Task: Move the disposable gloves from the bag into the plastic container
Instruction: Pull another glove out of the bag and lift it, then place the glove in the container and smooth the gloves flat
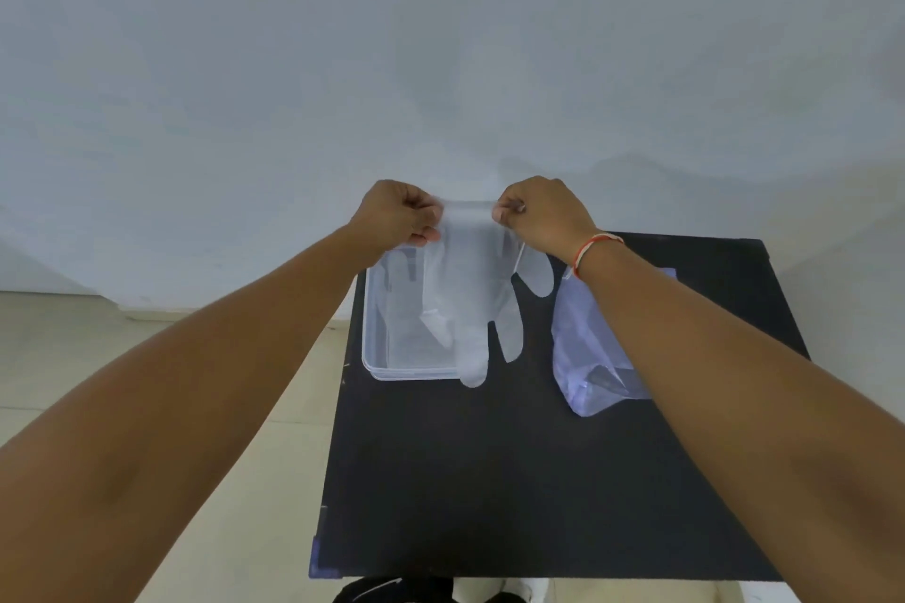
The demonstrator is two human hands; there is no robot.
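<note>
A clear disposable glove (472, 294) hangs stretched by its cuff between my left hand (399, 215) and my right hand (541, 215), fingers pointing down. It hangs above the right half of the clear plastic container (377, 357), which sits on the black table. Something pale and thin lies inside the container, too faint to identify. To the right lies the translucent bluish bag (592, 353), partly hidden under my right forearm.
The black tabletop (489, 480) has its left edge beside a beige tiled floor (235, 480). A pale wall rises behind the table. A red-and-white band circles my right wrist (595, 247). Dark shoes show below the table's near edge.
</note>
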